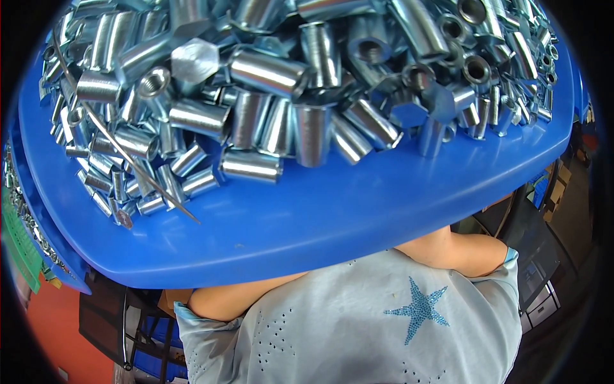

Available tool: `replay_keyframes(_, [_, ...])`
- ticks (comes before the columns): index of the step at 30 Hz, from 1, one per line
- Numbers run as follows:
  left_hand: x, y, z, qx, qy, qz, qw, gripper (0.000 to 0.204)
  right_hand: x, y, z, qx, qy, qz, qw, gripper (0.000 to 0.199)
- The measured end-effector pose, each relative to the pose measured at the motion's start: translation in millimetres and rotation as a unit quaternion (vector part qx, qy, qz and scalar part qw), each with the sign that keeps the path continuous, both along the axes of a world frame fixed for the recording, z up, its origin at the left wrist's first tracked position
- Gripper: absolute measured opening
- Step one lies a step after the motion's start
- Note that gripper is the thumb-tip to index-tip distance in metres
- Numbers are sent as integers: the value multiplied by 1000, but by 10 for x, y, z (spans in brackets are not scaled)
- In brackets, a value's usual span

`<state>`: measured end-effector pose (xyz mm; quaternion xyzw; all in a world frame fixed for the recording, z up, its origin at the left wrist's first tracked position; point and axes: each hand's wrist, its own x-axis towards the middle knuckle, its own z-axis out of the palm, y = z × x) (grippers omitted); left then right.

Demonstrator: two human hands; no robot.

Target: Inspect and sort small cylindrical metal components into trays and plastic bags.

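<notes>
A blue plastic bin [256,249] fills the upper view, close in front of me. Inside lies a heap of shiny metal threaded standoffs [267,70], round barrels with hexagonal heads; several show a threaded hole. A thin bent metal wire or strip [185,210] lies across the pieces at the left. My left arm [233,297] and my right arm [441,246] reach forward and disappear beneath the bin's near edge. Both hands are hidden behind the bin, so what they touch or hold does not show.
Another blue bin [70,272] with small metal parts stands at the far left, beside a green sheet [22,253]. Black chair-like parts [102,313] are behind at the lower left. Cardboard pieces [558,192] and a white drawer unit [543,306] stand on the right.
</notes>
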<state>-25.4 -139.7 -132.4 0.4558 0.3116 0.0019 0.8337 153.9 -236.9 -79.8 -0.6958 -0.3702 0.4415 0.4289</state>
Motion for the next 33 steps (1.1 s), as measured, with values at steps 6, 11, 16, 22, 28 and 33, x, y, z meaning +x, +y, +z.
replay_keyframes(6, [40,19,49,27,-31,18,999,28,8,-38,-28,-27,22,17,999,26])
replay_keyframes(11, [41,45,54,60,-31,0,998,29,9,-37,-21,-102,133,-8,986,23])
replay_keyframes(16, [-4,62,11,22,-41,-21,999,29,3,-26,-67,-72,124,3,990,22])
replay_keyframes(22, [3,33,19,41,-28,-8,999,28,-29,-54,-120,-17,109,-10,994,23])
replay_keyframes(28, [-3,70,-7,79,-7,-65,995,28,53,8,-71,-91,173,17,981,26])
replay_keyframes(33, [85,91,52,78,-15,-50,996,28,59,-12,-73,-141,316,-41,937,29])
